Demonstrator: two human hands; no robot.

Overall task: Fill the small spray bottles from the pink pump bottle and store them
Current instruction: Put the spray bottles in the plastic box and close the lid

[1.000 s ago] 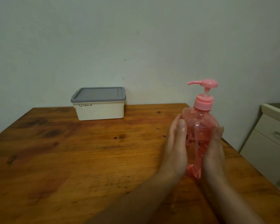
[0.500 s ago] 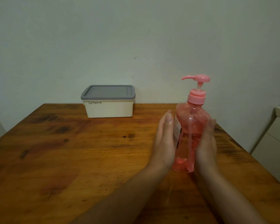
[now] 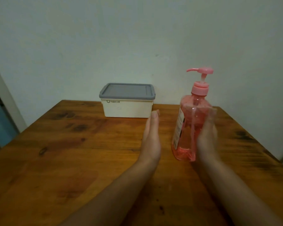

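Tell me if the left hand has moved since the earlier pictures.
Yes. The left hand has come off the translucent pink pump bottle and shifted left, toward the white plastic box with grey lid.

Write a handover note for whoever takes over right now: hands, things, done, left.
Left hand: open, flat, holding nothing, a gap between it and the pump bottle.
Right hand: open, flat against the bottle's right side; blurred.
Pump bottle: standing on the table, right of centre, pink liquid inside.
Box: at the back by the wall, grey lid on.
Done: nothing visible; no spray bottles in view.
Left: get the spray bottles, fill them, store them.
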